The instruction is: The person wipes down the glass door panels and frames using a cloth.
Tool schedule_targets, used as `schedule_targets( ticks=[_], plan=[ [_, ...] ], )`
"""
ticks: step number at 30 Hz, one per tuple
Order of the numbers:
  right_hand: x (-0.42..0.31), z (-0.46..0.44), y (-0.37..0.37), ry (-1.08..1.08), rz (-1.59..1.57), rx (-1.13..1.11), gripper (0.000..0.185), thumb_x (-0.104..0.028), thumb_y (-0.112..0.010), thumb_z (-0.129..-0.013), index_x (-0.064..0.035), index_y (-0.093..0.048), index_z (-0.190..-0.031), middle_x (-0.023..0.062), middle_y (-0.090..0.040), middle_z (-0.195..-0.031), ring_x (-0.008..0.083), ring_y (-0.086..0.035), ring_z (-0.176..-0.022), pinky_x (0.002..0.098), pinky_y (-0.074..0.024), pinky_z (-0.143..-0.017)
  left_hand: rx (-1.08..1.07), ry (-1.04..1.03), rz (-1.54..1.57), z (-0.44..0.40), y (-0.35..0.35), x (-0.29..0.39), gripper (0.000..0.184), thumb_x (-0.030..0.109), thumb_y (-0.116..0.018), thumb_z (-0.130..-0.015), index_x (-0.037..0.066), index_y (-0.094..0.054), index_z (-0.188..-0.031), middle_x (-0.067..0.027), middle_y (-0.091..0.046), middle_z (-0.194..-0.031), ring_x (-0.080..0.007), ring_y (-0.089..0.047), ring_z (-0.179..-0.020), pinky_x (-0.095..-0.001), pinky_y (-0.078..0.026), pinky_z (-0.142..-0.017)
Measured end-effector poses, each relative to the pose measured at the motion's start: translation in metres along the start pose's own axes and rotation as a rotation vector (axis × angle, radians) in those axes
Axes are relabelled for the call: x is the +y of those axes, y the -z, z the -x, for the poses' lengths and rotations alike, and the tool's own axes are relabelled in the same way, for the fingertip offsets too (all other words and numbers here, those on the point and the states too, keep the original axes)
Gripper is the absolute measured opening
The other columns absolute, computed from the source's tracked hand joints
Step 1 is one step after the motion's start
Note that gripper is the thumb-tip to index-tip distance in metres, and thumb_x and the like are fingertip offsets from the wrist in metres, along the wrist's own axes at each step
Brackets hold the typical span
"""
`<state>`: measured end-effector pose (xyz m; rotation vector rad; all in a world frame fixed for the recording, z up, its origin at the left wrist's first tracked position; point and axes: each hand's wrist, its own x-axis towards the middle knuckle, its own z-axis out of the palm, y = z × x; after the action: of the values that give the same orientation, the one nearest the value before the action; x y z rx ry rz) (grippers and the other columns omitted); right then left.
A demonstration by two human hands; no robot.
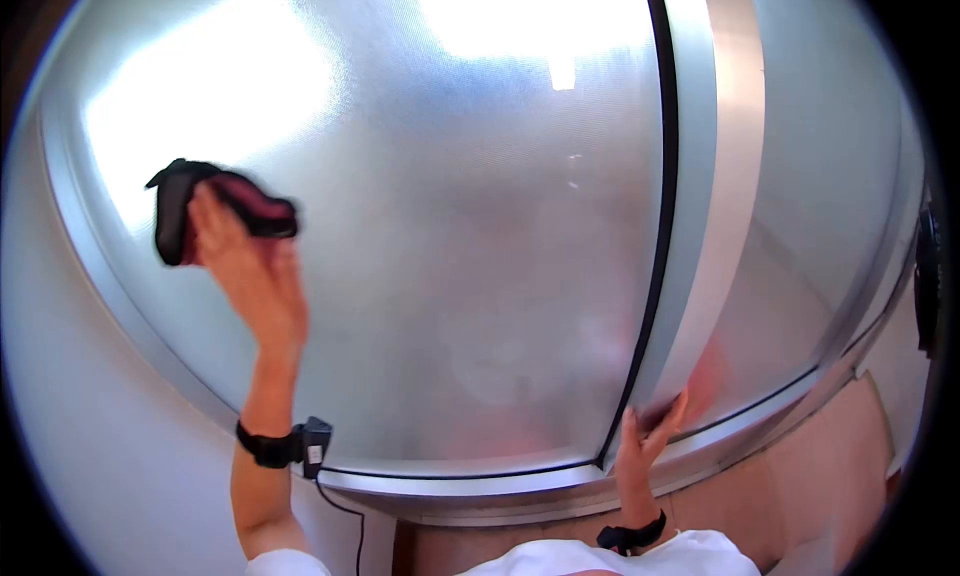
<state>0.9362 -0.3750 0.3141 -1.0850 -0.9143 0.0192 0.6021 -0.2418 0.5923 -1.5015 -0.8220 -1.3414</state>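
My left hand (pixel 250 276) presses a black and dark red cloth (pixel 225 211) against the frosted glass panel (pixel 450 276), high on its left side. The fingers lie extended over the bunched cloth. Low on the right, my right hand (pixel 645 451) rests at the metal frame (pixel 715 246) between two panels. Its thumb and fingers are spread apart, and I see nothing held in it. Black bands circle both wrists; the left band carries a small box (pixel 316 446) with a cable.
A black seal (pixel 662 176) runs down beside the metal frame. To the right stands a second frosted panel (pixel 800 196). Below lies a metal sill (pixel 480 484) above tan flooring (pixel 760 511). A pale wall (pixel 90 396) borders the left, and a dark object (pixel 928 276) stands at the far right.
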Motion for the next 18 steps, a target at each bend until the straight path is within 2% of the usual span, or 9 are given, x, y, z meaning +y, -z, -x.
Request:
schedule_targets(
  ticks=[3,7,8,9,11,13,14,15,18],
  plan=[
    [-0.030,0.000,-0.009,0.008,0.049,-0.018,0.073,-0.005,-0.059,-0.085,0.0041,-0.016,-0.143,0.0194,-0.025,-0.144,0.0267,-0.028,-0.132,0.0380,-0.0186,-0.109,-0.078,-0.139,0.039,-0.043,-0.001,0.044,0.071,0.037,-0.054,-0.087,-0.004,-0.030,-0.140,-0.0213,-0.020,-0.151,-0.0427,-0.016,-0.139,-0.0597,-0.015,-0.106],
    [-0.057,-0.002,-0.008,0.008,0.115,-0.054,0.075,-0.008,-0.062,-0.086,0.0035,-0.016,-0.144,0.0198,-0.025,-0.146,0.0286,-0.029,-0.132,0.0387,-0.0196,-0.109,-0.316,-0.296,0.205,-0.091,-0.002,0.132,0.072,0.037,-0.065,-0.075,0.006,-0.041,-0.136,-0.0168,-0.026,-0.149,-0.0398,-0.020,-0.138,-0.0610,-0.022,-0.101],
    [-0.066,-0.003,-0.009,0.006,0.095,-0.100,0.075,-0.008,-0.062,-0.086,0.0035,-0.016,-0.144,0.0198,-0.025,-0.146,0.0286,-0.029,-0.132,0.0387,-0.0196,-0.109,-0.385,-0.342,0.246,-0.107,0.000,0.149,0.075,0.040,-0.068,-0.072,0.010,-0.043,-0.136,-0.0134,-0.029,-0.148,-0.0363,-0.023,-0.137,-0.0560,-0.030,-0.093],
    [-0.076,-0.008,-0.010,-0.040,0.061,-0.086,0.075,-0.010,-0.063,-0.086,0.0023,-0.016,-0.144,0.0198,-0.025,-0.146,0.0287,-0.029,-0.132,0.0389,-0.0201,-0.109,-0.289,-0.408,0.247,-0.109,-0.003,0.158,0.074,0.043,-0.070,-0.070,0.011,-0.047,-0.133,-0.0111,-0.031,-0.147,-0.0330,-0.025,-0.136,-0.0506,-0.033,-0.087],
    [-0.078,0.002,-0.011,-0.086,0.012,-0.125,0.076,-0.011,-0.064,-0.086,0.0012,-0.017,-0.145,0.0197,-0.025,-0.147,0.0287,-0.028,-0.132,0.0391,-0.0205,-0.109,-0.223,-0.450,0.271,-0.104,0.003,0.176,0.068,0.046,-0.068,-0.072,0.011,-0.053,-0.128,-0.0100,-0.032,-0.146,-0.0307,-0.027,-0.135,-0.0479,-0.033,-0.090],
    [-0.081,-0.006,-0.016,0.116,0.127,-0.005,0.076,-0.014,-0.068,-0.084,-0.0004,-0.024,-0.144,0.0174,-0.022,-0.149,0.0291,-0.027,-0.134,0.0408,-0.0227,-0.109,-0.134,-0.455,0.236,-0.116,0.007,0.163,0.068,0.047,-0.066,-0.074,0.012,-0.050,-0.130,-0.0083,-0.034,-0.146,-0.0281,-0.031,-0.132,-0.0461,-0.033,-0.093],
    [-0.098,-0.011,-0.020,0.087,0.112,0.005,0.076,-0.019,-0.069,-0.084,0.0002,-0.026,-0.143,0.0177,-0.023,-0.148,0.0300,-0.031,-0.131,0.0414,-0.0286,-0.106,-0.104,-0.472,0.204,-0.129,0.014,0.153,0.067,0.047,-0.064,-0.076,0.013,-0.049,-0.132,-0.0070,-0.034,-0.146,-0.0268,-0.033,-0.130,-0.0447,-0.033,-0.095],
    [-0.114,-0.017,-0.024,0.110,0.104,-0.041,0.076,-0.019,-0.069,-0.084,0.0002,-0.026,-0.143,0.0177,-0.023,-0.148,0.0300,-0.031,-0.131,0.0414,-0.0286,-0.106,-0.081,-0.490,0.174,-0.136,0.024,0.137,0.065,0.046,-0.062,-0.078,0.015,-0.047,-0.133,-0.0044,-0.035,-0.145,-0.0247,-0.036,-0.127,-0.0425,-0.033,-0.095],
    [-0.159,-0.033,-0.037,0.441,0.359,0.018,0.076,-0.024,-0.070,-0.084,-0.0002,-0.028,-0.142,0.0202,-0.033,-0.141,0.0298,-0.038,-0.125,0.0406,-0.0356,-0.099,-0.006,-0.582,0.116,-0.135,0.042,0.076,0.060,0.047,-0.057,-0.080,0.023,-0.046,-0.134,0.0036,-0.037,-0.145,-0.0181,-0.042,-0.115,-0.0367,-0.034,-0.094]
  ],
)
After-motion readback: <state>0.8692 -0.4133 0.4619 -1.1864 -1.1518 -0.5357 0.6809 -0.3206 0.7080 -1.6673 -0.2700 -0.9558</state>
